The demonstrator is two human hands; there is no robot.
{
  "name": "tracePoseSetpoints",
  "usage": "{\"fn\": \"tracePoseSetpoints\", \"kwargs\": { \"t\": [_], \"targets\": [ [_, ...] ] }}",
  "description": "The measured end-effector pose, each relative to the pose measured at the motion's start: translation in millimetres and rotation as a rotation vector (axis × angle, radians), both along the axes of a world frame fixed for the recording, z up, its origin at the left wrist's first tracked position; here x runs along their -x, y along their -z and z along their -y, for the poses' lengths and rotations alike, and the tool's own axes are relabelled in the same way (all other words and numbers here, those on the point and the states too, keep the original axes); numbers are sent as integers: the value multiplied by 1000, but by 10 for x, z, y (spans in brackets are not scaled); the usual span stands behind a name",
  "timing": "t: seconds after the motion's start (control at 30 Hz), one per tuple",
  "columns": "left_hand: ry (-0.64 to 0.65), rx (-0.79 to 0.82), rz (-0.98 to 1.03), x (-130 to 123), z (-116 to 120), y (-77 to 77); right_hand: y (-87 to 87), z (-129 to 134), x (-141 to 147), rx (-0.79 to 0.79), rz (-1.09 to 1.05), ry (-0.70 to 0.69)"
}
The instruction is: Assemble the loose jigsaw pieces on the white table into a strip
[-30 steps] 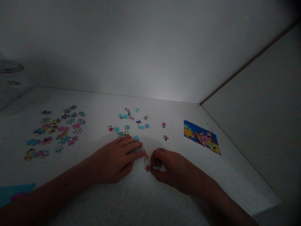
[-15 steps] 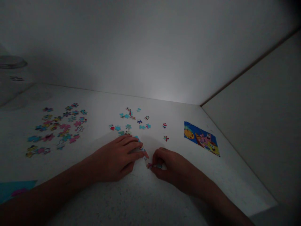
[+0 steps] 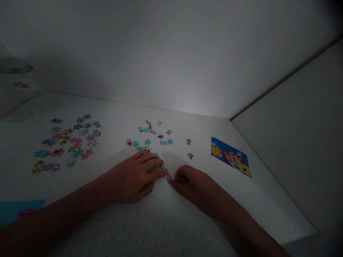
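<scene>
A narrow strip of joined jigsaw pieces (image 3: pixel 167 175) lies slantwise on the white table between my hands. Over its upper part rests my left hand (image 3: pixel 142 175), palm down with the fingers stretched out, hiding much of the strip. My right hand (image 3: pixel 189 182) is closed in a pinch at the strip's lower end. The fingertips cover most of the puzzle piece (image 3: pixel 170 181) there, and whether it is locked into the strip cannot be seen. Beyond my left hand are several loose puzzle pieces, mostly light blue (image 3: pixel 147 142). Two more pieces (image 3: pixel 190 156) lie beyond my right hand.
At the left is a spread of flower-shaped puzzle pieces (image 3: pixel 75 140). A cartoon picture card (image 3: pixel 230 156) lies at the right. Part of a light-blue sheet (image 3: pixel 24 207) shows by my left forearm. A clear lidded container (image 3: pixel 16 66) stands at far left. Walls bound the table.
My right hand's fingertips have brought a puzzle piece up against the lower end of the strip. The left hand stays on the strip. The whole view has shifted slightly.
</scene>
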State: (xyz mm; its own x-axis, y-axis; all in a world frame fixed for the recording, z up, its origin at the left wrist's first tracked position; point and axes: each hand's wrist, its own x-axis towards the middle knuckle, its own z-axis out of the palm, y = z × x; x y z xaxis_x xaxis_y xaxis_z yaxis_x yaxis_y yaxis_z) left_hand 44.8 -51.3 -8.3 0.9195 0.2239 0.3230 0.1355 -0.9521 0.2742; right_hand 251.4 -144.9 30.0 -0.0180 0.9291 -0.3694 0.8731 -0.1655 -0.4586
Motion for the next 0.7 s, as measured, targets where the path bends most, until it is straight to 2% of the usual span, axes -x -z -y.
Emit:
{"fn": "tracePoseSetpoints", "kwargs": {
  "t": [0.3,0.57,0.7],
  "targets": [
    [19,-35,-2,5,-6,7,7,-3,-3,29,4,14],
    [13,-34,5,1,2,-6,-13,25,58,-31,42,16],
    [7,-36,9,-5,0,0,-9,60,67,-13,56,2]
  ]
}}
